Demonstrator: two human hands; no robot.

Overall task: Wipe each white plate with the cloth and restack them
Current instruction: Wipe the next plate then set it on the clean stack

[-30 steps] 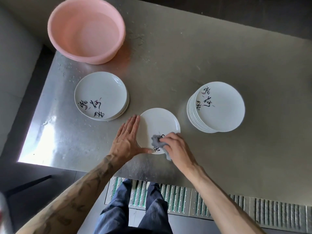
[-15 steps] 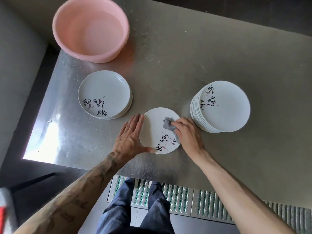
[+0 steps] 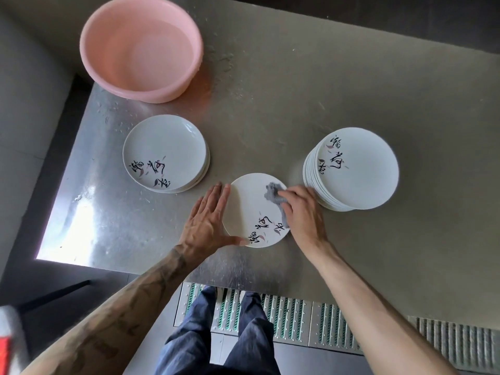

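A single white plate (image 3: 247, 209) with black brush writing lies flat on the steel table near its front edge. My right hand (image 3: 301, 212) holds a grey cloth (image 3: 273, 192) and presses it on the plate's far right part. My left hand (image 3: 207, 220) lies flat with straight fingers against the plate's left rim, the thumb along its near edge. A tall stack of white plates (image 3: 354, 169) stands to the right. A low stack of white plates (image 3: 165, 152) sits to the left.
A pink plastic basin (image 3: 142, 47) stands at the table's far left. The steel table (image 3: 270, 104) stretches far and right. A grated floor drain (image 3: 292, 318) runs below the front edge, by my legs. The table's left edge drops to a dark floor.
My right hand swept the cloth from the plate's near edge up to its far right side. The left hand stayed against the rim.
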